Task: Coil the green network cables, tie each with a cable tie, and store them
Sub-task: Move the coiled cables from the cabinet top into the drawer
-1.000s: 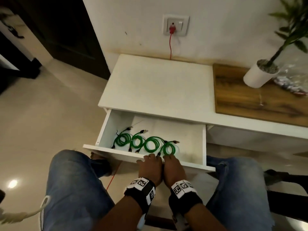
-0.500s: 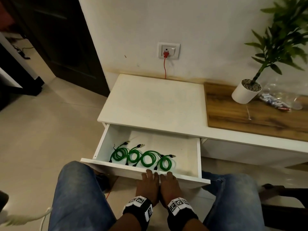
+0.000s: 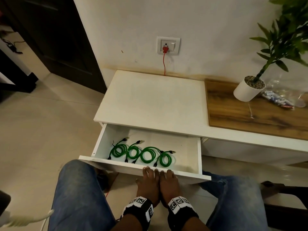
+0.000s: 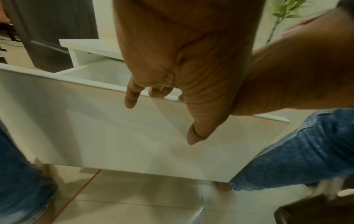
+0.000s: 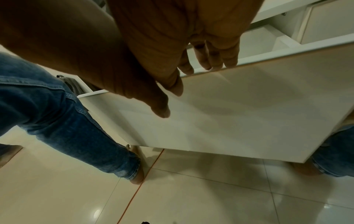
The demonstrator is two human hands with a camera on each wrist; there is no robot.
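Several green coiled network cables [image 3: 148,155] lie in a row inside the open white drawer [image 3: 116,166], each with black plugs sticking out. My left hand [image 3: 149,177] and right hand [image 3: 168,178] lie side by side, flat against the drawer's front panel [image 4: 114,128], with fingertips at its top rim. In the left wrist view the left fingers [image 4: 132,97] are fairly straight on the panel. In the right wrist view the right fingers [image 5: 210,57] reach over the rim. Neither hand holds anything.
The drawer belongs to a low white cabinet [image 3: 150,100] against the wall. A red cord [image 3: 164,64] runs from a wall socket. On the wooden top [image 3: 250,114] stand a potted plant [image 3: 248,90] and a plastic bag [image 3: 283,99]. My knees flank the drawer.
The head view has tilted up, showing more wall and plant. Both hands stay pressed on the drawer front, fingertips now at the rim instead of over it.
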